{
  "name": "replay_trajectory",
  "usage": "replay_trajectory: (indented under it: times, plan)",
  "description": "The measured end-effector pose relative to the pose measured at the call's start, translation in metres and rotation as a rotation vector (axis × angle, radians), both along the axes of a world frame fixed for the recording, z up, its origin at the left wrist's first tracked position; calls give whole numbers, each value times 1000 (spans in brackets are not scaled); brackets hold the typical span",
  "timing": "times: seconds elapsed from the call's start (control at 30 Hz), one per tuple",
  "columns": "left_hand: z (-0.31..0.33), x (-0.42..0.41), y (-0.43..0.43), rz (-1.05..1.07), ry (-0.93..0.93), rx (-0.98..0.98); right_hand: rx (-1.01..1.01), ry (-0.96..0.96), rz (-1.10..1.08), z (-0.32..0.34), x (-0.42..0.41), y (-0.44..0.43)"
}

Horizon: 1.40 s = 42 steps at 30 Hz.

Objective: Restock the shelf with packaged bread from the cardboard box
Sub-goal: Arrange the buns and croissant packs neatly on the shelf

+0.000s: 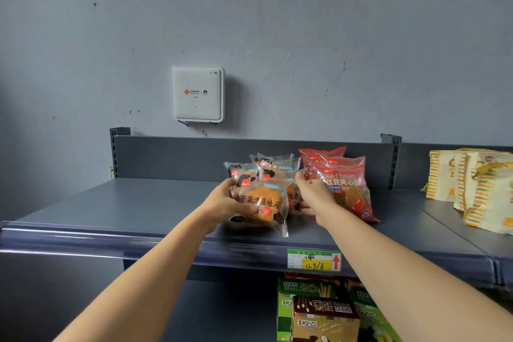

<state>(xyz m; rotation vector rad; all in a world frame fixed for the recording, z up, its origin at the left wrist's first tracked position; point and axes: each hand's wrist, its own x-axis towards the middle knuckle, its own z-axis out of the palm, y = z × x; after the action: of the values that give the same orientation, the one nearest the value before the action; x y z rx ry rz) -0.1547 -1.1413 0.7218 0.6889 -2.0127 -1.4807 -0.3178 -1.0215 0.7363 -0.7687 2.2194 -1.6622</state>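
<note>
Forearms [155,272] reach to centre frame, our left hand [222,203] clasping a toast pack [259,203] we seem to be seating on the shelf [133,203], our right hand [316,196] beside it, its grasp impossible to tell; next comes a level release

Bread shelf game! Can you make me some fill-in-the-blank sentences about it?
1. The front clear bread packet is gripped by the ____ hand.
2. The red packets stand to the ____ of the clear ones.
3. The arrow on the price tag points ____.
Missing words: left; right; up.
</note>
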Motion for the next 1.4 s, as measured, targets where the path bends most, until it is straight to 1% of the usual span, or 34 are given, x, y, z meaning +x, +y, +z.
replay_trajectory:
  times: [0.03,0.1,0.17,0.27,0.33,0.4,0.47,0.6,0.67,0.93,1.07,1.13,1.2,1.27,1.33,1.4]
  plan:
    - [-3,-4,1,29,53,-16,3,5,8,-1,0,0]
    - [-7,-9,2,60,78,-57,-6,19,19,-2,1,1]
    - [-6,-10,4,50,30,-86,-20,28,21,-3,0,0]
    - [-3,-6,1,4,-13,-48,-27,42,40,-7,-2,0]
    - [0,-3,-5,-65,-22,-16,-18,40,80,-7,-1,0]
    - [3,-1,-15,-132,-53,-5,-26,-32,133,-7,0,2]
    - [6,-2,-24,-148,-105,12,-35,-80,210,-5,2,3]
    - [9,-7,-37,-250,-204,19,-2,-44,341,-11,-2,0]
    - [7,-11,-43,-277,-223,16,30,-3,351,-16,-5,-4]
    - [0,-24,-40,-432,-138,63,-46,-33,397,-24,-9,-10]
    - [-1,-20,-41,-382,-58,95,-85,-94,384,-22,-6,-10]
    - [3,-18,-36,-346,-2,105,-143,-162,323,-20,-6,-16]
    - [7,-19,-34,-260,-5,131,-193,-206,250,-19,-10,-24]
    - [0,-29,-55,-154,-16,202,-196,-242,172,-18,-15,-35]
    - [-21,-52,-106,-82,27,273,-186,-274,131,-15,-21,-42]
    - [-20,-56,-107,-53,58,308,-181,-300,106,-10,-25,-49]
